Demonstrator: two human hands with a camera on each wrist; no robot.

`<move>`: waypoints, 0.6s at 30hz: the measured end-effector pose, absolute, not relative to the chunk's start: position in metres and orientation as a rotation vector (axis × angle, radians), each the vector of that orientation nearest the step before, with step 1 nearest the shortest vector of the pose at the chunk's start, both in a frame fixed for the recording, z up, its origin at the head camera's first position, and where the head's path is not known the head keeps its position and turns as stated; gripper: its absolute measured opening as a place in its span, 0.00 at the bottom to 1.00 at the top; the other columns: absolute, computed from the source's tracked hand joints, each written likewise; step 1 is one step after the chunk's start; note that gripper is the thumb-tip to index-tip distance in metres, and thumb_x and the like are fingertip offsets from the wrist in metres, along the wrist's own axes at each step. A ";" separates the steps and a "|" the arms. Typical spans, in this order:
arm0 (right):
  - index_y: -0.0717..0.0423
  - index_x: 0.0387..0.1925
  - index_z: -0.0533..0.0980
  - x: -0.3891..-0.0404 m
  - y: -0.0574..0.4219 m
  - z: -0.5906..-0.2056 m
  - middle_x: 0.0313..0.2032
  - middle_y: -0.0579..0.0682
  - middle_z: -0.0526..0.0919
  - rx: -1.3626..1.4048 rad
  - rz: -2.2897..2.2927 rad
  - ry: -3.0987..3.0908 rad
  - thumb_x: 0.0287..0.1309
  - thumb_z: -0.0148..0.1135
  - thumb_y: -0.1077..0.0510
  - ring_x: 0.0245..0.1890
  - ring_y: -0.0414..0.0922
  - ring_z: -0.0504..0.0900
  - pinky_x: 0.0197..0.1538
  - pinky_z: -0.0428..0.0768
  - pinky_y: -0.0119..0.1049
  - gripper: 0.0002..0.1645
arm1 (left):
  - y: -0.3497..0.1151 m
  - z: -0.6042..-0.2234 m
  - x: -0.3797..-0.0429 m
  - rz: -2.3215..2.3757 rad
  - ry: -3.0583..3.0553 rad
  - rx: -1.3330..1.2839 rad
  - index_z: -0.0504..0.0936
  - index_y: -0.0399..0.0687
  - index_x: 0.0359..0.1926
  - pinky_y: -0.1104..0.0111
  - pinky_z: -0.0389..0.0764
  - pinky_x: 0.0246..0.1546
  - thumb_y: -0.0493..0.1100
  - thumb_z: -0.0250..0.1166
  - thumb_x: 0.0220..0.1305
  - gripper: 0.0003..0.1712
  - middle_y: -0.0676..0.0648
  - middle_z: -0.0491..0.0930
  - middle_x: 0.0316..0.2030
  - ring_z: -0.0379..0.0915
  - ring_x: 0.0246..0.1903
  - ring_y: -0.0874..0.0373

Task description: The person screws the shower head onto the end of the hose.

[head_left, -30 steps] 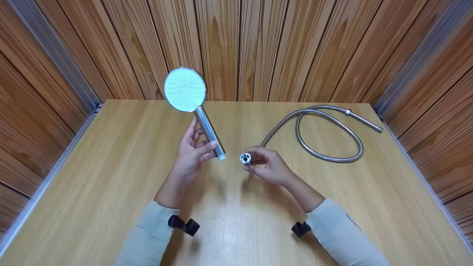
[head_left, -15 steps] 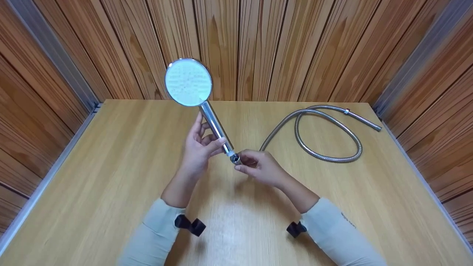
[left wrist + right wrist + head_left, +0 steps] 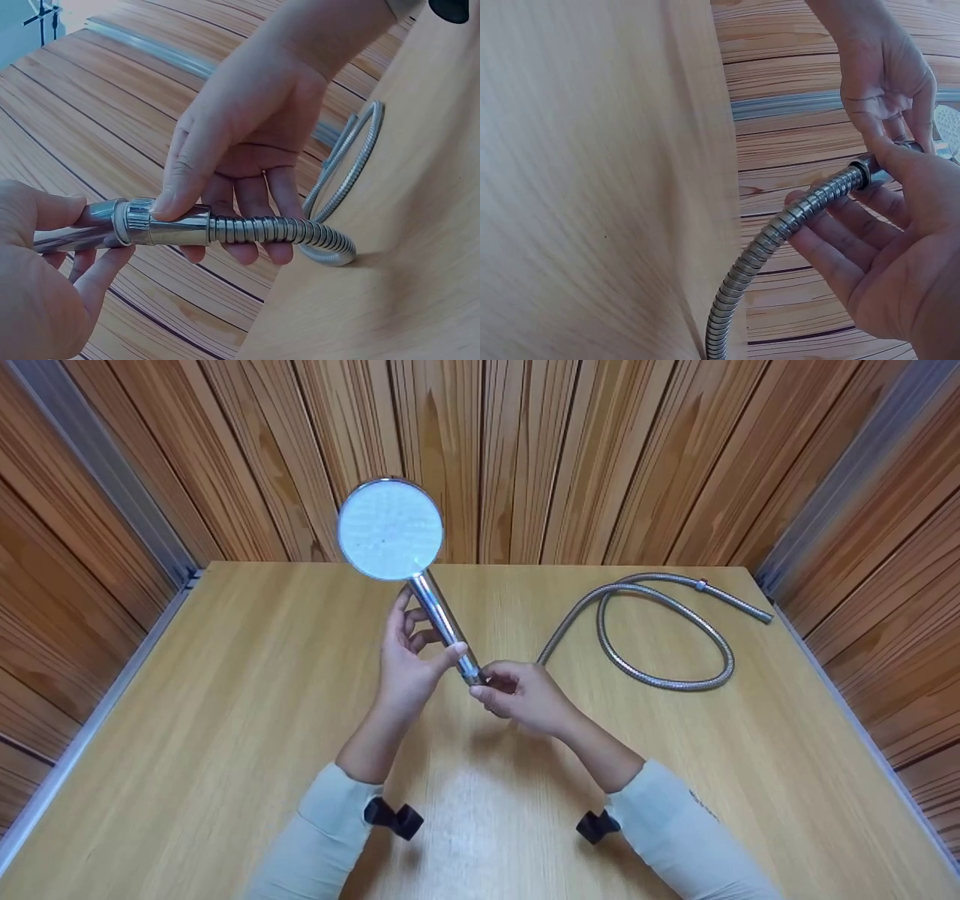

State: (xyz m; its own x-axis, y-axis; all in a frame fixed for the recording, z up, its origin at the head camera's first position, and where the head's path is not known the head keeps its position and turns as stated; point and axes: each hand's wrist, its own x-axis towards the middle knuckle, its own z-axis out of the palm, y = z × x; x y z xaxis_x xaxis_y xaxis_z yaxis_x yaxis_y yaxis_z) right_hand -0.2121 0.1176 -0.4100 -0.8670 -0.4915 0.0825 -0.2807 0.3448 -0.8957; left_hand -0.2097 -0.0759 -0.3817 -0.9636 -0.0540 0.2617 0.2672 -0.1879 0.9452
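Note:
My left hand (image 3: pixel 409 671) grips the chrome handle of a shower head (image 3: pixel 391 531), which is tilted with its round pale face toward the head camera. With thumb and fingers, my right hand (image 3: pixel 525 697) pinches the ribbed chrome connector (image 3: pixel 172 223) of a metal shower hose (image 3: pixel 667 684). In the left wrist view the connector sits in line against the handle's end, a thin white ring showing at the joint. How far it is threaded on I cannot tell. From the connector the hose (image 3: pixel 754 259) bends down past my right fingers to the table.
A loop of the hose lies on the wooden table (image 3: pixel 225 697) at the right, its free end with a small collar (image 3: pixel 701 584) near the back right corner. Wood-panelled walls (image 3: pixel 450 457) stand behind and on both sides.
My left hand has moved right with the shower head, and my right hand slightly left with the hose connector. Handle end and connector, apart a second ago, now meet in line.

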 end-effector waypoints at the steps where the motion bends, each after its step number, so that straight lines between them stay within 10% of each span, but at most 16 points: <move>1: 0.49 0.42 0.82 -0.212 0.117 -0.409 0.33 0.46 0.81 -0.694 -1.535 2.408 0.63 0.64 0.47 0.32 0.43 0.77 0.32 0.76 0.35 0.13 | -0.076 -0.382 -0.210 -2.239 -1.857 -0.258 0.51 0.55 0.75 0.63 0.84 0.37 0.27 0.72 0.52 0.56 0.43 0.71 0.52 0.74 0.47 0.48; 18: 0.49 0.41 0.81 -0.211 0.114 -0.406 0.30 0.46 0.80 -0.684 -1.486 2.459 0.65 0.61 0.46 0.29 0.43 0.76 0.30 0.75 0.34 0.13 | -0.075 -0.386 -0.207 -2.088 -1.908 -0.302 0.49 0.53 0.75 0.60 0.85 0.37 0.29 0.72 0.54 0.55 0.43 0.70 0.53 0.75 0.47 0.48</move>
